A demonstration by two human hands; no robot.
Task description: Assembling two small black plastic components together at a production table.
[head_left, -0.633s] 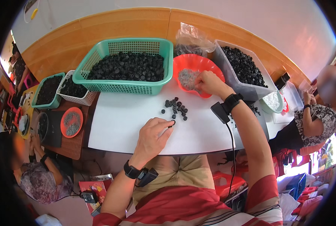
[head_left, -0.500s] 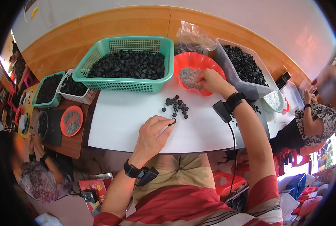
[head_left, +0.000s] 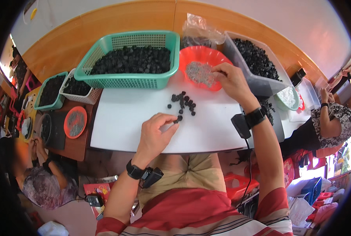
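Note:
My left hand (head_left: 156, 133) pinches a small round black plastic part (head_left: 177, 120) between thumb and fingertips, just above the white tabletop. Beside it, on the far side, lies a loose cluster of black knob-like parts (head_left: 182, 101). My right hand (head_left: 232, 80) is over the right side of a scalloped red bowl (head_left: 216, 58), its fingertips pressed together. Many tiny thin grey metal pieces (head_left: 199, 74) fill the bowl's bottom. Whatever those fingertips hold is too small to make out.
A green basket (head_left: 122, 82) of black parts stands at the back, with a clear bin (head_left: 258, 84) of black parts to the right. A plastic bag (head_left: 201, 31) sits behind the bowl. Co-workers sit at left (head_left: 47, 185) and right (head_left: 328, 122). A cable (head_left: 249, 165) hangs from my right wrist.
My right hand has drawn back rightward from the heap of metal pieces toward the bowl's edge. My left hand keeps its pinch on the black part. The whole view has shifted slightly.

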